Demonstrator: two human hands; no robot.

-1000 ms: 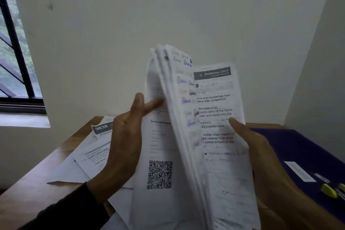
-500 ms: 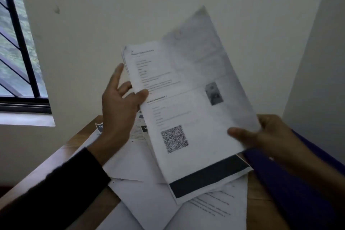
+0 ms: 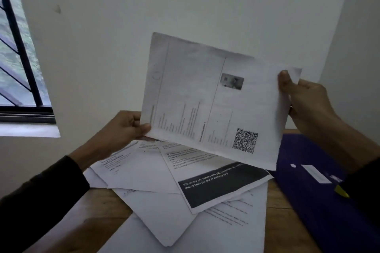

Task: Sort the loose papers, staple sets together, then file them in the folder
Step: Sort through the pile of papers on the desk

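Observation:
I hold a printed sheet with a QR code (image 3: 213, 98) up in the air, turned sideways, above the table. My left hand (image 3: 125, 129) pinches its lower left corner between thumb and fingers. My right hand (image 3: 302, 96) pinches its upper right corner, thumb on the front. Under it, several loose papers (image 3: 156, 172) lie fanned over the wooden table (image 3: 98, 205); one of them has a black band with white text (image 3: 222, 185). A dark purple folder (image 3: 320, 197) lies shut on the table at the right.
A yellow object (image 3: 341, 191) sits on the folder near my right sleeve. A white wall stands close behind the table. A barred window (image 3: 18, 57) with a sill is at the left.
The thick stack I was leafing through is down on the table. One sheet stayed in my hands and has turned sideways, my right hand moving up to its top corner, my left hand dropping low.

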